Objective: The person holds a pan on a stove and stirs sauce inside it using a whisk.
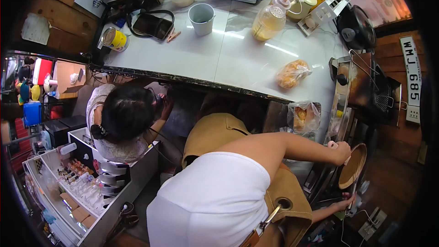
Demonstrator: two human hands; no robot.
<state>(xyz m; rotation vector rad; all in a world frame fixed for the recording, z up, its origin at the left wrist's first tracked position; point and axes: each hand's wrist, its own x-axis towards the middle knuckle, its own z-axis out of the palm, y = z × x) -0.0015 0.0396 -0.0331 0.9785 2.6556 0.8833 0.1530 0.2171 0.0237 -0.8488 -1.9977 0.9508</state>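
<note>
My left hand [340, 152] reaches to the right, closed in a fist above the edge of a round, brown, pan-like piece [353, 167]. A small pale end shows at the fist, but what it grips is unclear. Lower down, my right hand [344, 202] is closed around the long thin handle [353, 192] of that round piece, which stands steeply tilted. A plastic-wrapped bread item [300, 118] lies near my left forearm.
A white-topped counter [173, 57] holds a grey cup [201, 19], a squeeze bottle [270, 20], a yellow can [115, 39] and a bagged bun [292, 74]. A person [125, 114] crouches left beside a white display case [87, 187]. A metal fryer-like appliance [361, 80] stands right.
</note>
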